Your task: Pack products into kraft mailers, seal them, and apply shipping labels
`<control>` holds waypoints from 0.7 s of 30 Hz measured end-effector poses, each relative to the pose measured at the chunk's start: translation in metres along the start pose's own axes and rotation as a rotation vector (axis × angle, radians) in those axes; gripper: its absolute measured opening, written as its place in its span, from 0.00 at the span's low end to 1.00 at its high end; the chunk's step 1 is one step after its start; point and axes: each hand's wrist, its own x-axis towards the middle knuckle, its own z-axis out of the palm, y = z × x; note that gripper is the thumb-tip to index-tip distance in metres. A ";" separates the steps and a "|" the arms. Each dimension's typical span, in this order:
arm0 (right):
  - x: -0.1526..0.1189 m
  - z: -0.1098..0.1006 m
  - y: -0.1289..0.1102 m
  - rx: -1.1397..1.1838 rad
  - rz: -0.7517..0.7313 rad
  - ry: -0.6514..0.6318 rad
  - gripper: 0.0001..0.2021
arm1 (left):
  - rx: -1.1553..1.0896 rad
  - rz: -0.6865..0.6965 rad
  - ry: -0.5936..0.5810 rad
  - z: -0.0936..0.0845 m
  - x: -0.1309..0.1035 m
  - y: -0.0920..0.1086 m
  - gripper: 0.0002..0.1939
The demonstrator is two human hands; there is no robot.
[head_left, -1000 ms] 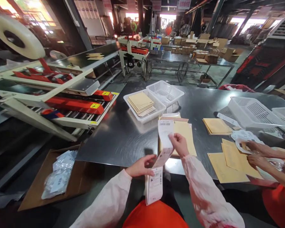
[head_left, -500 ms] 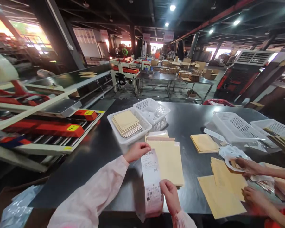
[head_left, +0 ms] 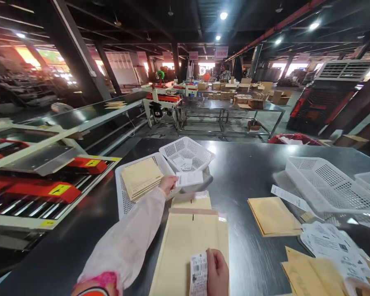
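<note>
On the table's (head_left: 249, 267) near side, a label strip (head_left: 198, 273) is pinched by the right hand (head_left: 218, 272), just left of it, long axis near to far, above envelopes (head_left: 180, 236). A slip (head_left: 190, 179) is gripped farther off by the left hand (head_left: 168, 184), the nearer to both baskets, and is pointed right, beside the far basket (head_left: 170, 149). Papers (head_left: 184, 163) are held in the far basket, an envelope pile (head_left: 141, 176) in the left basket (head_left: 119, 191).

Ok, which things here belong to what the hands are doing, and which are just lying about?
In use:
left hand, holding a white slip by the rear basket
right hand, holding a printed label over the envelope stack

Apparently aside:
square envelopes at right
right-side basket
roller machine
</note>
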 end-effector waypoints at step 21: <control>-0.029 0.000 -0.052 -0.212 -0.037 -0.603 0.21 | 0.179 -0.467 -1.025 -0.001 -0.178 -0.093 0.05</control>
